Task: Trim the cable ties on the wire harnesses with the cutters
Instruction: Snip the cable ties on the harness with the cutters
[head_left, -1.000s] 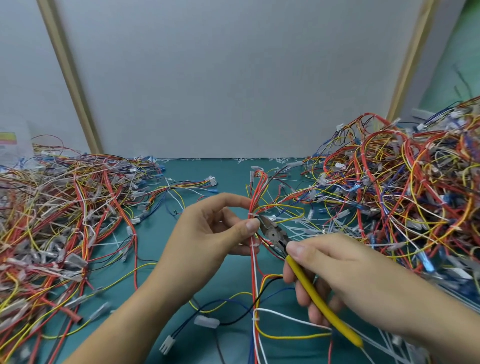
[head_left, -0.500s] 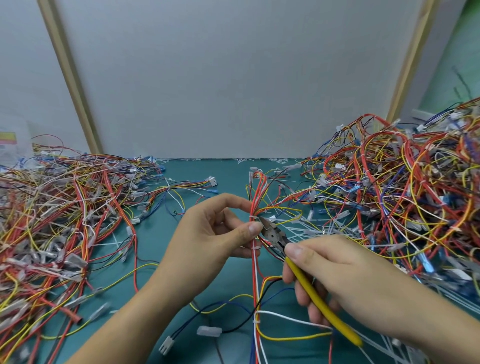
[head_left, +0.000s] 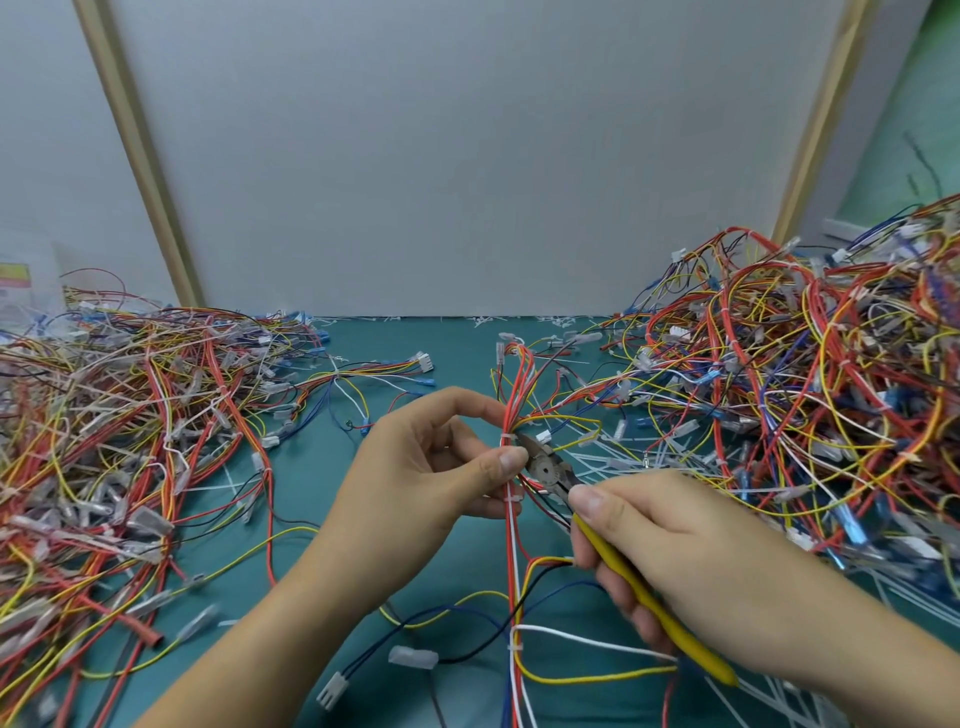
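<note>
Teal bench matting (head_left: 322, 499) runs back to a plain grey panel, with harness heaps on both sides: a left heap (head_left: 130, 415) and a taller right heap (head_left: 805, 374). Which heap is finished cannot be told from here. Loose white offcuts (head_left: 613, 460) lie on the mat just beyond the right knuckles, so some trimming looks done, and the size of the heaps suggests much is left.

The left hand (head_left: 415, 478) pinches one wire harness (head_left: 511, 551) between thumb and curled fingers. That harness has its long axis running away from the person. It passes under the left thumb tip and fans out into separate leads beyond the fingertips. A white cable tie (head_left: 505, 435) sits on it just past the thumb tip, and another cable tie (head_left: 514, 647) is lower down, towards the wrists.

The right hand (head_left: 691, 561) is wrapped round the yellow handles of the cutters (head_left: 548, 470). Their long axis is diagonal, with the handle ends trailing out behind the palm. The nose points forward and across to the tie by the left thumb, close to or touching it. Whether the blades have closed on the tie's tail is too small to tell, so I judge this cut to be in hand, not finished.
</note>
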